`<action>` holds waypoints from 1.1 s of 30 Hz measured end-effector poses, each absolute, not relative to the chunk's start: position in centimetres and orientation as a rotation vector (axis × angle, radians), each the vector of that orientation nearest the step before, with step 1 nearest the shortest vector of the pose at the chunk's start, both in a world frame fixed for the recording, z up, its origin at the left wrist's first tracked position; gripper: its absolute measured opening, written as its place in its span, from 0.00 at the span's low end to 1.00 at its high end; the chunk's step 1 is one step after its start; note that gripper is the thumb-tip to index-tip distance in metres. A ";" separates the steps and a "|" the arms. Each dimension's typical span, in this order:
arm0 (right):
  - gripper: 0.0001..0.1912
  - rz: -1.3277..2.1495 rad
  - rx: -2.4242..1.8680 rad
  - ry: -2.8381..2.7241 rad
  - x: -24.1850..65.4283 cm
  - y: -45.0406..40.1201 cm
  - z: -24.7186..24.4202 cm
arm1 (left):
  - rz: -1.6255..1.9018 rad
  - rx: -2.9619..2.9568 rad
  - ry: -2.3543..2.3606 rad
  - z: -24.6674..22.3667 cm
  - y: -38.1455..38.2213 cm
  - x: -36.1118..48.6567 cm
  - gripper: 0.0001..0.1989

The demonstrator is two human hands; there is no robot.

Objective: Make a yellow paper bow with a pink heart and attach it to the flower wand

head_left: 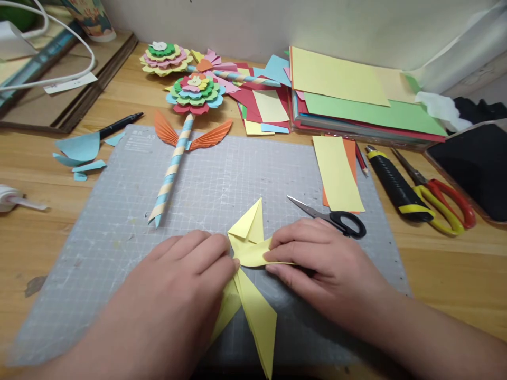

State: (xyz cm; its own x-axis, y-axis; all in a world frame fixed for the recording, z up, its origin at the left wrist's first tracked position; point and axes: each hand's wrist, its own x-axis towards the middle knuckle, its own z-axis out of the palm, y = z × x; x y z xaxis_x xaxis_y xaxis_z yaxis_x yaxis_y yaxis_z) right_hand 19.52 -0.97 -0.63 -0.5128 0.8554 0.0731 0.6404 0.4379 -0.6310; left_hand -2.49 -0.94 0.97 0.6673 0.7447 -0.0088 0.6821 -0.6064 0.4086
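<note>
On my counter (455, 274) I see a black pen (121, 125), a utility knife (398, 183) beside red-and-yellow scissors (420, 180), and, cut off at right, perhaps a tablet (477, 166).

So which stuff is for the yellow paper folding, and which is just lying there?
In the job:
folded yellow paper, touched by the left hand and right hand
grey mat underneath
maybe the black-handled scissors, close by

Seemingly just lying about:
nearer paper flower
black pen
black-and-yellow cutter
red-and-yellow scissors
blue scraps
</note>
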 end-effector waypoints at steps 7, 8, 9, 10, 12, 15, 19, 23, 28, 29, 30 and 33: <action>0.07 0.880 -1.340 -2.175 19.2 -0.7 -0.6 | 0.386 2.313 1.173 0.0 -0.2 -1.9 0.05; 0.07 0.880 -1.336 -2.169 19.2 -0.8 -0.6 | 0.398 2.311 1.168 -0.1 -0.2 -1.9 0.06; 0.07 0.882 -1.332 -2.166 19.2 -0.8 -0.6 | 0.405 2.313 1.168 -0.2 -0.2 -1.9 0.06; 0.07 0.884 -1.330 -2.163 19.2 -0.8 -0.6 | 0.407 2.318 1.169 -0.3 -0.2 -1.9 0.07; 0.06 0.896 -1.333 -2.158 19.2 -0.7 -0.6 | 0.395 2.320 1.174 -0.4 -0.2 -1.9 0.07; 0.07 0.921 -1.351 -2.153 19.2 -0.7 -0.6 | 0.341 2.266 1.227 -0.5 -0.1 -1.7 0.07; 0.07 0.962 -1.364 -2.150 19.4 -0.8 -0.4 | 0.299 2.169 1.309 -0.4 0.0 -1.5 0.07; 0.09 0.955 -1.373 -2.152 19.3 -0.7 -0.4 | 0.294 2.144 1.323 -0.2 0.0 -1.4 0.06; 0.09 0.885 -1.439 -2.165 19.0 -0.2 -0.7 | 0.266 2.158 1.348 -0.1 0.1 -1.0 0.08; 0.08 0.860 -1.454 -2.158 18.9 -0.2 -0.8 | 0.257 2.168 1.355 -0.1 0.1 -0.9 0.09; 0.07 0.838 -1.469 -2.153 18.8 -0.1 -0.9 | 0.249 2.178 1.362 -0.1 0.1 -0.8 0.10; 0.07 0.801 -1.499 -2.157 18.6 0.0 -1.1 | 0.214 2.207 1.389 -0.2 0.2 -0.7 0.09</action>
